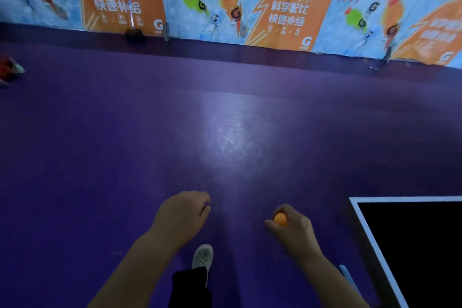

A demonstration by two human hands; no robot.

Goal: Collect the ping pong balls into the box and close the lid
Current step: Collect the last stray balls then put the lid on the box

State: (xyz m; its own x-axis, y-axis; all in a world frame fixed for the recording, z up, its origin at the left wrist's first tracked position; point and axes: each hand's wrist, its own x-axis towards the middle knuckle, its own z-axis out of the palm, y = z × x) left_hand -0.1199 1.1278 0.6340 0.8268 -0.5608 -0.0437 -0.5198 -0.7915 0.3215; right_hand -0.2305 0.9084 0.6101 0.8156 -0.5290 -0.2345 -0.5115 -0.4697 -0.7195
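Banners [250, 7] run across the top of the frame as a low barrier, printed w/ sports-drink bottles in orange and green, a bold "G" logo on bottles and panel corners, and large white Chinese text on orange lightning-bolt panels: "科学配比" over "快速补给"; smaller red characters at panel tops are too blurred to read. Below them a purple floor [125, 132] fills most of the frame, w/ a bright glare patch at centre. Right hand [292, 226], lower right of centre, has its grip closed round an orange ping pong ball [280, 219]; ball peeks out between thumb and fingers on the hand's left side, held above the floor. It's round, so no long axis or heading to give; no print legible on it. Left hand [181, 215], lower centre, is curled into a loose fist, knuckles up; something pale shows at the fingertips but can't tell what, if anything, it holds. Both forearms enter from the bottom edge. Between them a white perforated shoe [203, 256] points toward the top of the frame, dark trouser leg [190, 287] beneath it. At lower right, a dark table corner w/ white edge line [370, 232] sits just right of the right hand. Small dark object [135, 34] at the banner foot, upper left; red blurred item [8, 67] at far left edge. No box seen in frame.
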